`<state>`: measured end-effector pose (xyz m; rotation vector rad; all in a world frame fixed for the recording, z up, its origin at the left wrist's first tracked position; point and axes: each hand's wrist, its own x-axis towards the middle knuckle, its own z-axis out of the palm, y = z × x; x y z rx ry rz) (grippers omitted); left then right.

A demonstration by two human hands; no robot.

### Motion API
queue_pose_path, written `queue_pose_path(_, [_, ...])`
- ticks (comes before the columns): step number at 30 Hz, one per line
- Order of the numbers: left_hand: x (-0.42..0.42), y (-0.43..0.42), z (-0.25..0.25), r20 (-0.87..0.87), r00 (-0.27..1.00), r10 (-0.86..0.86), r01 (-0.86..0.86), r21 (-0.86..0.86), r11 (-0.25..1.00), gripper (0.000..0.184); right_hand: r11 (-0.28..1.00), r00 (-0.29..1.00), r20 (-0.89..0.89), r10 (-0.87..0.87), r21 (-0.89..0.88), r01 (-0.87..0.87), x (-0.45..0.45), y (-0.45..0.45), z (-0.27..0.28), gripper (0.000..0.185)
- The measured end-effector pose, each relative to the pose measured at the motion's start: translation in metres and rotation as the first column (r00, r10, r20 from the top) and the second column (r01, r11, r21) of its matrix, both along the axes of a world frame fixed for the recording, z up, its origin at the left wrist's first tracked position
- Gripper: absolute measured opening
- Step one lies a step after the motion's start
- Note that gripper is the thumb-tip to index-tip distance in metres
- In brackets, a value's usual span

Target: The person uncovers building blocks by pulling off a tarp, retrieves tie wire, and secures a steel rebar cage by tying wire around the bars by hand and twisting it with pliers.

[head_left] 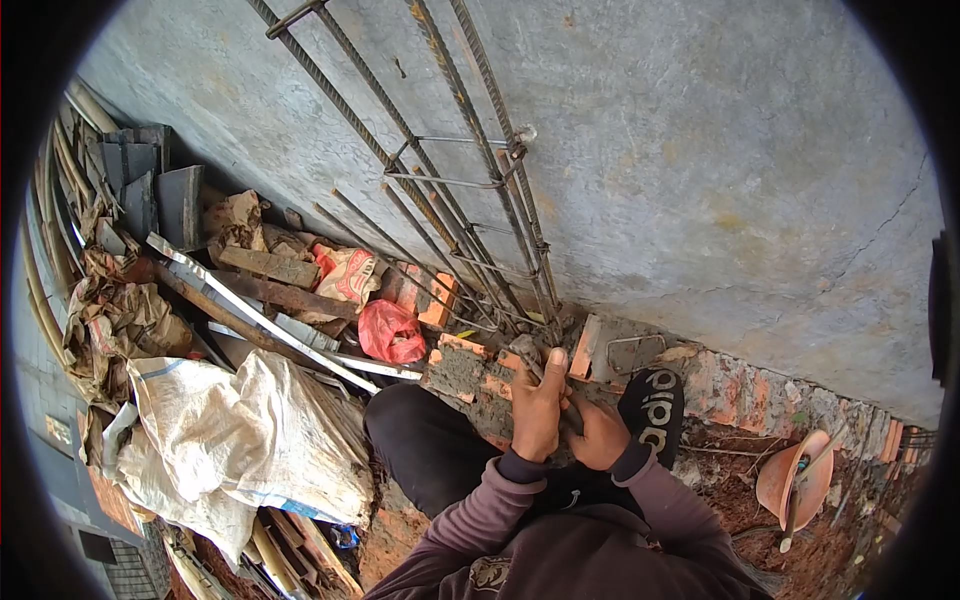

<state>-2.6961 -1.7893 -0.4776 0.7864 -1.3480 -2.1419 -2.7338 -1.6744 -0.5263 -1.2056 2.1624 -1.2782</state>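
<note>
The head view shows a dark tool [527,350] in front of the person, low down by the wall, just above some muddy bricks [461,368]. The hands cover a lot of it, so I can't tell just what kind it is. The left hand [537,412] is curled around the tool with its thumb pointing up. The right hand [600,437] is closed around the lower part, just beside the left one. Close to the hands, tall metal bars [470,200] tied with thin wire loops lean up along the grey wall [720,150]. A black shoe [652,415] with white letters is next to the right hand. To the left of the bars sit a red plastic bag [391,332], a torn paper bag [348,275] and some old wood [268,266]. A big white sack [240,430] lies nearer to the person, and dark tiles [180,205] are stacked farther back. Over on the right, an orange bowl [778,484] sits on reddish dirt [725,490] with a stick [790,515] across it.
</note>
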Motion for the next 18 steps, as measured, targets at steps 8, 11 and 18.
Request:
queue_pose_path(8, [0.024, -0.010, -0.034, 0.049, 0.987, -0.155, 0.162, -0.320, 0.933, 0.052, 0.958, 0.617, 0.734, 0.285, -0.206, -0.199, -0.016, 0.001, 0.009, 0.040])
queue_pose_path(11, [0.027, -0.014, -0.048, 0.139, 0.981, -0.133, 0.180, -0.426, 0.887, 0.058, 0.993, 0.702, 0.703, 0.114, -0.111, -0.050, -0.001, -0.002, 0.000, 0.039])
queue_pose_path(18, [0.023, -0.020, -0.045, 0.046, 0.998, -0.032, 0.053, -0.583, 0.811, 0.052, 0.966, 0.737, 0.656, 0.160, -0.257, 0.019, 0.004, -0.012, -0.006, 0.055])
